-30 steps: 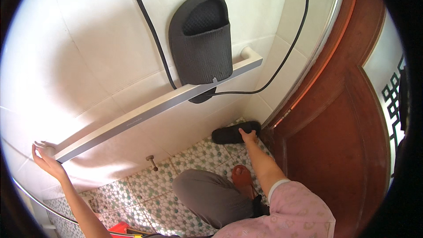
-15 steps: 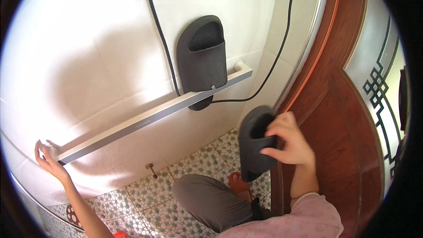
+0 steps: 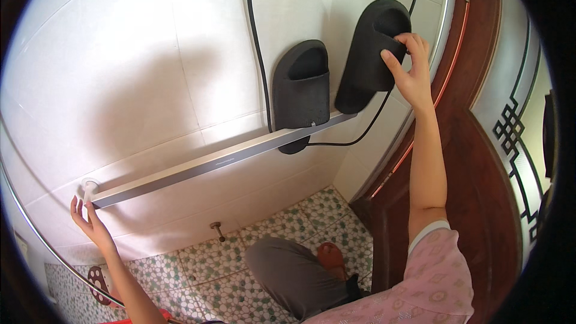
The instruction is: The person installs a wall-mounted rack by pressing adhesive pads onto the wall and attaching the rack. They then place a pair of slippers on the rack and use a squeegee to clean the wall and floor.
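Note:
My right hand [image 3: 414,66] grips a black slide sandal [image 3: 365,63] by the edge of its strap, fingers in the opening and thumb on the outside. The sandal is raised in front of the wall, toe up, its heel over the right end of a metal wall bar [image 3: 216,161]. To its left a second black slide sandal [image 3: 302,93] stands upright on the bar, its heel tip showing below. At the bar's left end, beside a white round mount [image 3: 90,187], my left hand [image 3: 91,228] rests with fingers spread, close to or touching the end.
A black cable [image 3: 258,54] hangs down the white tiled wall [image 3: 138,36] behind the bar. A brown wooden door [image 3: 468,168] stands at the right. Below are a small metal wall fitting [image 3: 217,231] and the pebble-patterned floor [image 3: 210,264].
My right hand has lifted the sandal from low by the door up to the bar's right end. My left hand stays by the bar's left end. The view has shifted.

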A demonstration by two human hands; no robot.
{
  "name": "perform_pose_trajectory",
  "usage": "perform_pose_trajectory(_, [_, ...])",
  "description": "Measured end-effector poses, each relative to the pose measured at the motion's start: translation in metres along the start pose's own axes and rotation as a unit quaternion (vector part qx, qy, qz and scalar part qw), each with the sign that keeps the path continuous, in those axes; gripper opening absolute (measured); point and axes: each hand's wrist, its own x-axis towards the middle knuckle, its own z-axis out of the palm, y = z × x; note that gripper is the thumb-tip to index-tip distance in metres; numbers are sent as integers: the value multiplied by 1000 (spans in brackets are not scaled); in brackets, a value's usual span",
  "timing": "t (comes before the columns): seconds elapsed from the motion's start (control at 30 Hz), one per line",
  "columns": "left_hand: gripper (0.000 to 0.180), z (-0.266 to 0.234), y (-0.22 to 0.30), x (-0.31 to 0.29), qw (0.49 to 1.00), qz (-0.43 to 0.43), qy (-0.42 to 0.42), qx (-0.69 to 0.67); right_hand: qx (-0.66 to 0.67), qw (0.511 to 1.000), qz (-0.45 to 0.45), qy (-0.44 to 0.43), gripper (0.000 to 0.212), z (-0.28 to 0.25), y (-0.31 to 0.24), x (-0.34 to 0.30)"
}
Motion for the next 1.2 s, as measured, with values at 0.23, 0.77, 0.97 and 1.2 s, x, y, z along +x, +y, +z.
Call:
perform_pose_trajectory(0.23, [37, 4, 11, -6, 981, -115, -42, -149, 42, 996, 41, -66, 26, 16, 1, 7])
perform_pose_trajectory(0.77, [36, 3, 22, -6, 975, -147, -49, -160, 86, 967, 97, -221, 35, 56, 17, -32])
perform_pose_trajectory(0.97, [34, 3, 25, -6, 974, -156, -51, -154, -32, 976, 51, -209, 47, 41, -11, -38])
perform_pose_trajectory(1.2, [32, 3, 28, -6, 975, -155, -49, -154, -11, 954, -168, -249, 66, 46, -80, -41])
